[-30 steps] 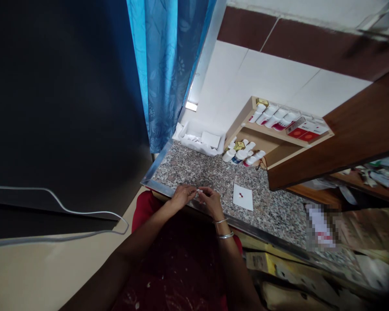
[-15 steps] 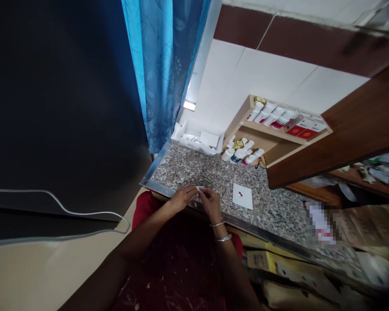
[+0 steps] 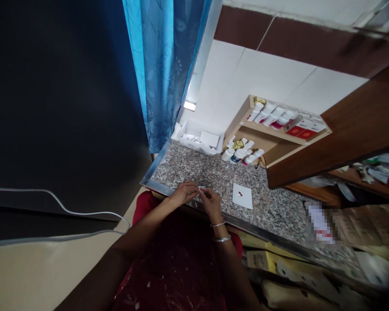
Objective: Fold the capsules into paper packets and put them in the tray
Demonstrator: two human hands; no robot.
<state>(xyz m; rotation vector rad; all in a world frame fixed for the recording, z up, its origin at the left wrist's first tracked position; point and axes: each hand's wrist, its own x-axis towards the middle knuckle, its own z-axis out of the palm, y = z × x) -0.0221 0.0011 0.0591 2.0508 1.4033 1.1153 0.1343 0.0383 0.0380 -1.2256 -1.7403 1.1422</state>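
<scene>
At the counter's front edge, my left hand (image 3: 185, 192) and my right hand (image 3: 210, 203) meet with fingers bent inward. Between their fingertips is a small piece of white paper (image 3: 201, 188), mostly covered by the fingers. Both hands are closed on it. To the right of my right hand, a flat white paper sheet (image 3: 244, 201) lies on the speckled granite counter (image 3: 201, 166). A few small dark and pale pills (image 3: 240, 194) rest on that sheet. Two bangles circle my right wrist.
A white plastic basket (image 3: 185, 144) with papers stands at the back left. Beside it, a wooden shelf (image 3: 262, 129) holds white bottles (image 3: 239, 155) and red-and-white boxes (image 3: 306, 129). A blue curtain (image 3: 164, 77) hangs at left. A blurred-out packet (image 3: 320, 222) lies at right.
My fingers have shifted slightly around the small white paper, the left hand moving a little upward. The sheet with pills has stayed where it was.
</scene>
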